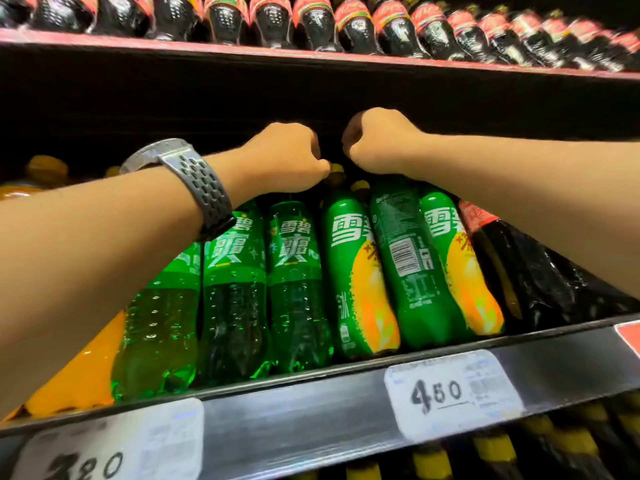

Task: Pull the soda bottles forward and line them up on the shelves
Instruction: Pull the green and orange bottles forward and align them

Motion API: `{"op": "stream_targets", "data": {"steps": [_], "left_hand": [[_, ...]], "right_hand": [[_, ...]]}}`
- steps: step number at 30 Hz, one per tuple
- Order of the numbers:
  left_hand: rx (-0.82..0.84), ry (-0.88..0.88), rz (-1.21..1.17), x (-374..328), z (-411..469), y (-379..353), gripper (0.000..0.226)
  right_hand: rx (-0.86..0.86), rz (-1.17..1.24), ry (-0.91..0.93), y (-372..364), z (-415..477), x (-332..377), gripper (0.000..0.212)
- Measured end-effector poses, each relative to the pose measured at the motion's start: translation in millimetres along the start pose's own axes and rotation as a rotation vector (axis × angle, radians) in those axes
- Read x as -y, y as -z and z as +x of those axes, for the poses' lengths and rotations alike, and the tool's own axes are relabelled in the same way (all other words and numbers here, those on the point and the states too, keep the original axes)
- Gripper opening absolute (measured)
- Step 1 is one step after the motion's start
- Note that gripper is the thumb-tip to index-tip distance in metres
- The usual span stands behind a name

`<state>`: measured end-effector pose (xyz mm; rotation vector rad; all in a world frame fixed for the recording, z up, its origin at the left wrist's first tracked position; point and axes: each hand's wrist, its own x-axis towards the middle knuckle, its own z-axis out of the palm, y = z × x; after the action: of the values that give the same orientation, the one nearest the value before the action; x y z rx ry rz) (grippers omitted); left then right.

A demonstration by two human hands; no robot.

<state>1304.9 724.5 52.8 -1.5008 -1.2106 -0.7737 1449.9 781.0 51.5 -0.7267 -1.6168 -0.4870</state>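
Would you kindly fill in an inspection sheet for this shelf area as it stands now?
Surface: middle shelf, dark front rail, price tag reading 4.50.
Job's things: green bottles standing at the front edge; barcode-out bottle among them; orange bottles at left; cola bottle at right.
Clutter: nothing seen.
Grippers: left hand and right hand reach over the bottle tops, fingers curled; what they hold is hidden.
Cables: nothing seen.
Surroundings: upper cola row above; yellow-capped bottles below.
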Motion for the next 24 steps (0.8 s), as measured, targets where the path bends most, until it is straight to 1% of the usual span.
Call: {"op": "stream_targets", "data": {"steps": [4, 6, 9, 12, 15, 18, 21, 24], "left_hand": [[0.018, 0.040, 0.022, -16.2, 15.8, -13.3, 0.046], [0.028, 0.070, 0.047, -23.8, 22.5, -20.6, 0.049], [0.036, 0.116, 0.087, -30.9, 29.0, -29.0, 0.050], [0.026, 0.158, 0.125, -33.5, 31.4, -32.8, 0.049], [0.028, 0.217, 0.101, -33.7, 31.5, -32.9, 0.042], [0.040, 0.247, 0.055, -32.3, 29.0, -29.2, 0.034], [0.054, 0.245, -0.006, -31.7, 24.1, -22.8, 0.029], [0.045, 0.227, -0.044, -30.6, 19.2, -18.7, 0.025]], "right_hand": [[0.103, -0.141, 0.023, 2.8, 2.8, -18.7, 0.034], [0.181, -0.140, 0.032, 7.3, 5.8, -28.9, 0.033], [0.312, 0.058, 0.009, 14.9, 11.6, -42.7, 0.030], [0.374, 0.238, 0.022, 16.7, 19.0, -53.0, 0.027], [0.385, 0.283, 0.088, 17.2, 22.5, -57.6, 0.026], [0.366, 0.240, 0.136, 15.2, 21.5, -57.0, 0.025], [0.312, 0.186, 0.164, 15.1, 18.9, -53.9, 0.032], [0.274, 0.058, 0.175, 16.5, 16.3, -49.4, 0.041]]}}
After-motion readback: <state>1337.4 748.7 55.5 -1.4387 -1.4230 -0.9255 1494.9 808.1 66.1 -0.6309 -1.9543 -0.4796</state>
